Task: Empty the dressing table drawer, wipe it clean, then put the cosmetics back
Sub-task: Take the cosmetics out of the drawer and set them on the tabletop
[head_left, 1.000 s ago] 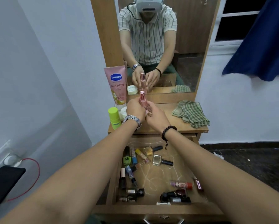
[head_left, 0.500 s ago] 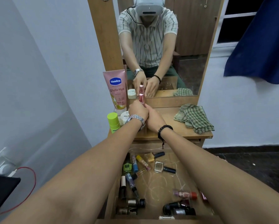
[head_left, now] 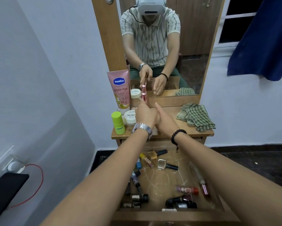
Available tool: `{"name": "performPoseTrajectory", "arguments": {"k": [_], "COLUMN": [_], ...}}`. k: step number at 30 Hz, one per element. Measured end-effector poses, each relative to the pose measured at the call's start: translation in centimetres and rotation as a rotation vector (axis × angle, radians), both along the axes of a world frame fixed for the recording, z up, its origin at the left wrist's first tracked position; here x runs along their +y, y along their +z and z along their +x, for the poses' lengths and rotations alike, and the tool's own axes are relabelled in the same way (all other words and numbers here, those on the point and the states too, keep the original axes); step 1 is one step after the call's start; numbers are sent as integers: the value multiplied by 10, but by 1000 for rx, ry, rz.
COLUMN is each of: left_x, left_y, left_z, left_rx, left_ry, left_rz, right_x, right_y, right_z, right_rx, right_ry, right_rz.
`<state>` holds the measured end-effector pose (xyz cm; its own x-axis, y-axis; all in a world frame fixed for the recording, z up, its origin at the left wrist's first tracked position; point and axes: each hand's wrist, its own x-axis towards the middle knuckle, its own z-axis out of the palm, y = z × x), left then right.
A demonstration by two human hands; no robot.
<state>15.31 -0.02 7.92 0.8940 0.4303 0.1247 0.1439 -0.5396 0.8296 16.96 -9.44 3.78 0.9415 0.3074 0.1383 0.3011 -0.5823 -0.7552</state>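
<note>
Risk, judged: tipping of pink perfume bottle on release. Tall, slim, narrow base; standing upright at centre of frame, against the mirror base, just right of small cream jar. Any drag from withdrawing fingers likely to topple it into jar or Vaseline tube.

Left hand: fingers reaching up to bottle, tips at its lower body; grip or mere touch not resolvable from here, reflection suggests fingers around its top. Right hand: fingers straight, relaxed, holding nothing, just beside left hand.

Second risk, judged: crowding at left of table. Green stick and nail polish remover tub clustered there already; forearm sweep on the way back to drawer liable to knock them.

Third, judged: many small bottles lying loose on their sides in open drawer, lower centre of frame, e.g. clear nail polish bottle, red-capped tube. Round, prone to rolling; glass; drop hazard over dark floor.

Task status, judged: emptying early, most items not yet out. Checked cloth folded at right of table, unused.
</note>
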Motion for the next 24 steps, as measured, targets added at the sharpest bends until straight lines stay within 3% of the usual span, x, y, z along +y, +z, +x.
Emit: {"name": "performPoseTrajectory", "arguments": {"k": [5,9,12,16,24], "left_x": [-7,-6,3,12,7], "left_y": [-14,-56,-87,-103,-112], "left_z": [-56,-97,-114,-127,-134], "left_rx": [-308,-234,-108,-4,26], "left_ry": [-195,-377,-444,-451,-598], "left_rz": [18,183,323,382,492], "right_x": [-29,-68,-94,-109,-112], "right_y": [6,-3,-12,-18,-37], "right_z": [-20,-52,-69,-84,-92], "right_rx": [-322,-393,-317,-133,36], "right_ry": [21,144,308,499,488], "right_rz": [-11,-103,-369,-925,-1328]}}
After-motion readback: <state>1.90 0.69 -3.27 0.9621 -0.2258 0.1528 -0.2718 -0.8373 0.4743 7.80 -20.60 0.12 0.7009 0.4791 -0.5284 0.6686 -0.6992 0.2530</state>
